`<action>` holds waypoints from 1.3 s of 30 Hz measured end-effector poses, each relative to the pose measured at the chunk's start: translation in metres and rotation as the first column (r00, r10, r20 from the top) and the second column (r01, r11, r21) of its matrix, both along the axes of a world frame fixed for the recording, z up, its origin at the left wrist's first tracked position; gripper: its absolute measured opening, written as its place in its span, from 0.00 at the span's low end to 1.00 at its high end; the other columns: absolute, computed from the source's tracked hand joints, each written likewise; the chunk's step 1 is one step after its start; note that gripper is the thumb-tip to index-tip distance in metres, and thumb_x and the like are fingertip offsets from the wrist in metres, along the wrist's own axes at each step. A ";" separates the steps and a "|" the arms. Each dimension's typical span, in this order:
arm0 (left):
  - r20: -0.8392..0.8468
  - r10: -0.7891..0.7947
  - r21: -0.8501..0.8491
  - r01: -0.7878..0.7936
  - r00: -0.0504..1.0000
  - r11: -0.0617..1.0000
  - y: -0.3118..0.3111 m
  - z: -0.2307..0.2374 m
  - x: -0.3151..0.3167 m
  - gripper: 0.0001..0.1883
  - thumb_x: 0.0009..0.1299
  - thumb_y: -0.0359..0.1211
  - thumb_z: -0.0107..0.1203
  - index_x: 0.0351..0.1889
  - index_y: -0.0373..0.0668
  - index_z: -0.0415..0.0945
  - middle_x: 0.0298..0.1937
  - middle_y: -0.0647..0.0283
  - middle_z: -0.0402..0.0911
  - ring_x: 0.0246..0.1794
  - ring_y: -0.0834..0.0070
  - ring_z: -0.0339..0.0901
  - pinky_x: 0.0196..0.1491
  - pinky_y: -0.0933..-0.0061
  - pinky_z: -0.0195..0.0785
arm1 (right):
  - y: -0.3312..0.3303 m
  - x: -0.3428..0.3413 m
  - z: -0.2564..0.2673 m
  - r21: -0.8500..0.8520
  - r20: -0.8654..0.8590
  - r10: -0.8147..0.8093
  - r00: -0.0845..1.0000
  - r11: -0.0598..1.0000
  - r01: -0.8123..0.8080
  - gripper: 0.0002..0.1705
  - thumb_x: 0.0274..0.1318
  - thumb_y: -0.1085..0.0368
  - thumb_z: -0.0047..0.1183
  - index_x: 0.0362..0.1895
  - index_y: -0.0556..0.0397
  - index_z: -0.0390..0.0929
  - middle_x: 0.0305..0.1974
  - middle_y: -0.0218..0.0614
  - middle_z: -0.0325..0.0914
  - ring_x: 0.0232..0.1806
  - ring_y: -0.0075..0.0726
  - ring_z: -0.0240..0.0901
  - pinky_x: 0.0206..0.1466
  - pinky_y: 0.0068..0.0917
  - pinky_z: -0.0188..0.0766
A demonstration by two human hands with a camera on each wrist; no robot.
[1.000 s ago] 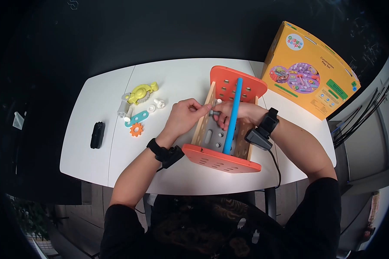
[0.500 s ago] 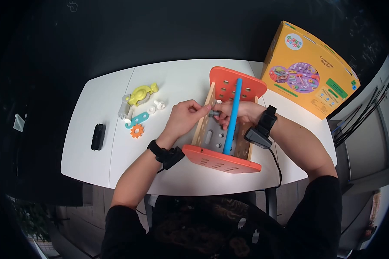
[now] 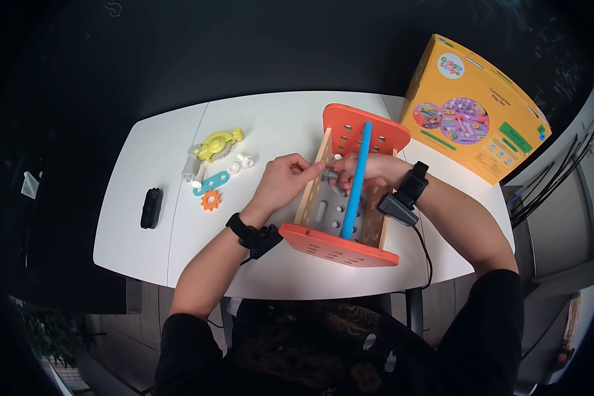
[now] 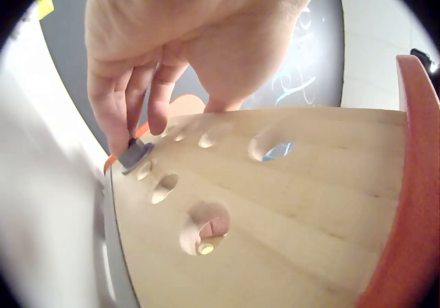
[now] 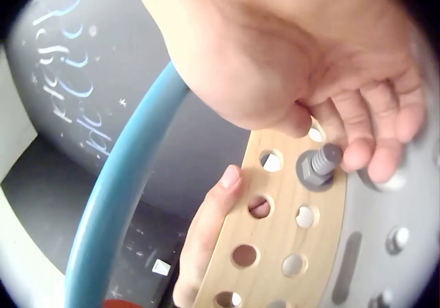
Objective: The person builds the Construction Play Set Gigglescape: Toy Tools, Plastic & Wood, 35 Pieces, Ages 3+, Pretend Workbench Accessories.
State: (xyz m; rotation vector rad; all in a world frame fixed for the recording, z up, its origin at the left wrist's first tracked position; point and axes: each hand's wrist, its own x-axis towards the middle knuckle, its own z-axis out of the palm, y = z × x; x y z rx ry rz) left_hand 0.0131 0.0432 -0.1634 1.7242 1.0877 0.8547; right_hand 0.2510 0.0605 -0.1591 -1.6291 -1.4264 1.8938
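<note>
An orange-ended toy toolbox (image 3: 340, 245) with wooden side panels (image 4: 295, 184) and a blue bar handle (image 3: 357, 188) stands between the hands. My left hand (image 3: 282, 181) reaches over the left panel. Its fingertips hold the grey bolt head (image 4: 136, 155) outside, while the thumb rests over the panel's top edge. Inside, the threaded bolt (image 5: 326, 158) sticks out of a hole with a grey hex nut (image 5: 316, 176) round it. My right hand (image 5: 337, 81) is in the toolbox under the handle, fingers loosely bent right beside the bolt's tip and pinching nothing.
Left on the white table (image 3: 138, 142) lie a yellow-green toy saw (image 3: 216, 144), a teal strip with holes (image 3: 211, 183), an orange gear (image 3: 210, 200), white pieces (image 3: 245, 160) and a black case (image 3: 152, 208). A yellow box (image 3: 472, 109) stands at the back right.
The right hand's fingers have drawn slightly off the bolt, toward the right, leaving more of its threaded end showing. The left hand keeps its place on the panel.
</note>
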 end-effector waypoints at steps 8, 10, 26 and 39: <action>-0.036 -0.016 -0.044 0.015 0.999 0.999 0.003 -0.001 0.002 0.22 0.72 0.48 0.66 0.36 0.34 0.84 0.30 0.60 0.87 0.31 0.80 0.81 0.39 0.76 0.75 | -0.011 0.007 0.052 0.289 0.639 0.333 0.693 0.732 -0.617 0.23 0.74 0.48 0.49 0.55 0.54 0.79 0.34 0.34 0.80 0.35 0.32 0.78 0.42 0.30 0.76; -0.036 -0.035 -0.036 0.034 0.999 0.999 0.003 0.000 0.003 0.22 0.72 0.48 0.66 0.36 0.34 0.84 0.30 0.60 0.87 0.31 0.79 0.82 0.39 0.76 0.75 | -0.030 0.004 0.068 0.348 0.636 0.290 0.716 0.720 -0.601 0.22 0.74 0.50 0.48 0.55 0.53 0.79 0.38 0.39 0.81 0.41 0.42 0.79 0.48 0.36 0.75; -0.071 -0.037 0.013 0.038 0.997 0.999 0.002 0.001 0.005 0.22 0.73 0.48 0.64 0.36 0.34 0.84 0.30 0.60 0.86 0.31 0.78 0.81 0.39 0.75 0.75 | -0.024 0.017 0.051 0.368 0.519 0.385 0.764 0.706 -0.605 0.29 0.75 0.57 0.47 0.75 0.53 0.67 0.61 0.45 0.79 0.63 0.45 0.75 0.66 0.35 0.69; 0.055 -0.425 0.290 0.393 0.903 0.873 -0.048 0.057 -0.049 0.13 0.74 0.39 0.63 0.45 0.39 0.83 0.60 0.58 0.84 0.60 0.62 0.81 0.62 0.61 0.74 | -0.056 0.055 0.085 0.564 0.639 0.218 0.738 0.520 -0.642 0.21 0.75 0.56 0.46 0.64 0.51 0.77 0.55 0.44 0.79 0.57 0.48 0.76 0.61 0.41 0.72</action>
